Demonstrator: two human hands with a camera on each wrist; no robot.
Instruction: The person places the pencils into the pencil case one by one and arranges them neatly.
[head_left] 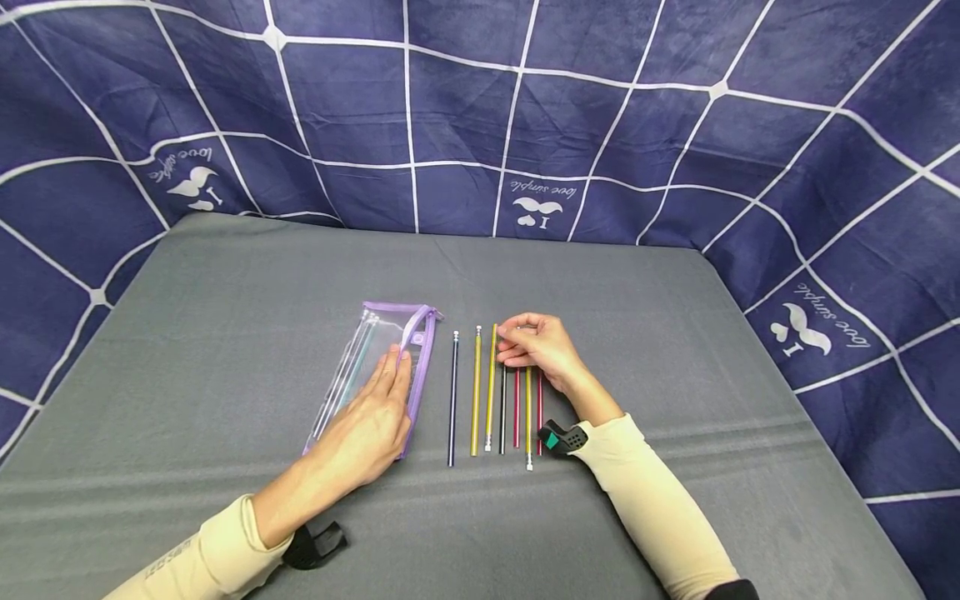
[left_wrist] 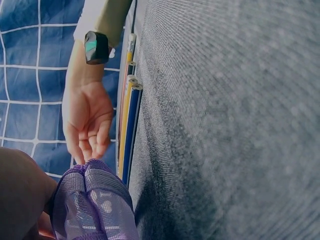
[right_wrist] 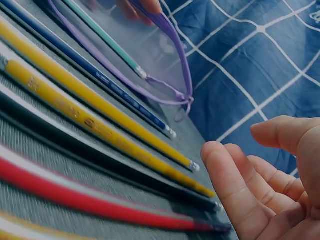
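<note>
A clear pencil pouch [head_left: 386, 321] with purple zip edging lies on the left, its mouth parted towards the pencils. My left hand [head_left: 371, 425] grips the edge of that mouth, thumb hidden in the head view. Inside the pouch is a teal pencil [right_wrist: 107, 40]. Beside it lie a dark blue pencil [head_left: 453, 400], a yellow pencil [head_left: 476, 392], a second yellow pencil [head_left: 491, 387] and a black pencil [head_left: 502, 412]. Over the far ends of the pencils hovers my right hand [head_left: 543, 346], nearest the second yellow one, thumb and fingers apart, holding nothing.
Further right in the row are a red pencil [head_left: 517, 408], another yellow pencil [head_left: 528, 417] and a second red pencil [head_left: 540, 392]. Grey cloth [head_left: 262, 275] covers the table. A blue curtain [head_left: 465, 108] with white lines rises behind and at the sides.
</note>
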